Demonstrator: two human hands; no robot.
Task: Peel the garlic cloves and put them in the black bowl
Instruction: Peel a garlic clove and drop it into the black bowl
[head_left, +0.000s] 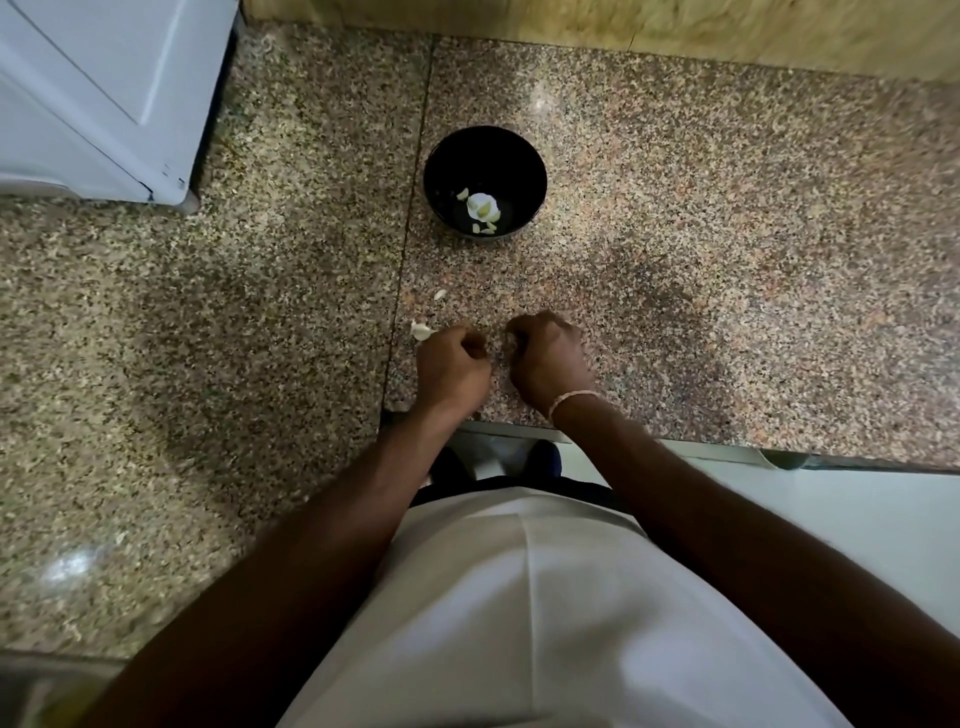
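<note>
The counter (675, 208) is speckled granite, a pink-brown mottle with dark flecks on the right slab and a greyer tan-and-black speckle on the left. The bowl (441, 171) is plain black, and the cloves (483, 210) in it are pale white to yellow-green. The appliance (93, 93) at the far left corner is white. The wall (623, 31) behind is yellowish wood-grain. The shirt (519, 623) is white, the wristband (569, 399) pale.

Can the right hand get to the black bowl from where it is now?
Probably yes. Only bare countertop lies between the right hand and the black bowl, straight ahead with its open top unobstructed.
</note>
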